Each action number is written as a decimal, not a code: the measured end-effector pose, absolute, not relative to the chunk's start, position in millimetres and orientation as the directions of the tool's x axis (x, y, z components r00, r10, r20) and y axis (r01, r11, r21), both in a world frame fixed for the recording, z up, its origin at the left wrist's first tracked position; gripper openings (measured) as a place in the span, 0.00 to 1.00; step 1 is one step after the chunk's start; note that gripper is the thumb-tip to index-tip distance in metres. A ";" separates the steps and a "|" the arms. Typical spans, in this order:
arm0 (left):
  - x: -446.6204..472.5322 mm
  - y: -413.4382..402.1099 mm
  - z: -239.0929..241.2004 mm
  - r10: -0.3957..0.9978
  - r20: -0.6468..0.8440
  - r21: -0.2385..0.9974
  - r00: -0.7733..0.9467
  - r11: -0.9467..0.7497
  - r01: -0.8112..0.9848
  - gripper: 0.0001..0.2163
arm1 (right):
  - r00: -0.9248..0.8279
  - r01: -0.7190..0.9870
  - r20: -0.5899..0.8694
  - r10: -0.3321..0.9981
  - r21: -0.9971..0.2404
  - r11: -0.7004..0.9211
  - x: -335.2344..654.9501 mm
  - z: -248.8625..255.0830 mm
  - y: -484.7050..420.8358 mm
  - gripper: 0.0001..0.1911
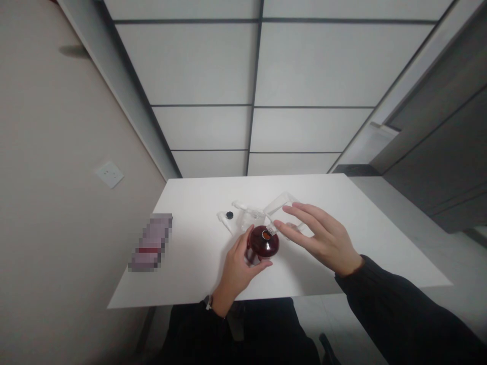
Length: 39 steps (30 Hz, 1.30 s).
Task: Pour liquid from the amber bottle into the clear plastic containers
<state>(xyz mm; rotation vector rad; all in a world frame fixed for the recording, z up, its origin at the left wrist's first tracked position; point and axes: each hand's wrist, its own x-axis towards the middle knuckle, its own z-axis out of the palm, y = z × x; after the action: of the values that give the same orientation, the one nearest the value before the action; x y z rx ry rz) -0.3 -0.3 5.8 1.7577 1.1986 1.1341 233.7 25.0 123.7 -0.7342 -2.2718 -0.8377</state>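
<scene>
A dark red, round bottle [264, 242] stands on the white table [190, 274] with its mouth open. My left hand [238, 271] is wrapped round the bottle's left side. My right hand [323, 235] hovers just right of the bottle with fingers stretched out and slightly spread, its fingertips close to the bottle's mouth and over a clear plastic box [283, 207]. A small clear piece sits at the bottle's mouth near my right fingertips; I cannot make out what it is. A small black cap [229, 215] lies behind the bottle.
White plastic pieces [243, 210] lie beside the black cap. A blurred-out pinkish packet [150, 242] rests near the table's left edge. A wall with a socket [109, 174] runs along the left. Dark cabinets stand at the right.
</scene>
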 end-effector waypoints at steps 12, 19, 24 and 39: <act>-0.4 -0.4 9.2 0.941 0.276 0.894 0.194 -0.326 0.308 0.43 | -0.696 0.645 0.670 0.259 0.426 0.634 231.0 129.8 23.1 0.25; -0.6 -0.4 8.5 0.940 0.285 0.891 0.186 -0.331 0.311 0.42 | -0.704 0.649 0.662 0.257 0.453 0.611 231.0 130.8 22.9 0.24; -0.6 -0.5 8.2 0.933 0.306 0.884 0.190 -0.352 0.306 0.42 | -0.708 0.647 0.656 0.261 0.455 0.612 231.1 130.8 22.9 0.25; -0.3 -0.8 9.0 0.939 0.281 0.889 0.198 -0.332 0.315 0.44 | -0.754 0.605 0.611 0.243 0.501 0.618 231.9 131.6 23.5 0.23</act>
<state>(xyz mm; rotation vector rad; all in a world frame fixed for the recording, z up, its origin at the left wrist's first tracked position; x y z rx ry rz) -0.3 -0.8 9.0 1.7770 1.1774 1.1356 231.9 23.5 131.6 -0.6682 -2.3511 -0.9838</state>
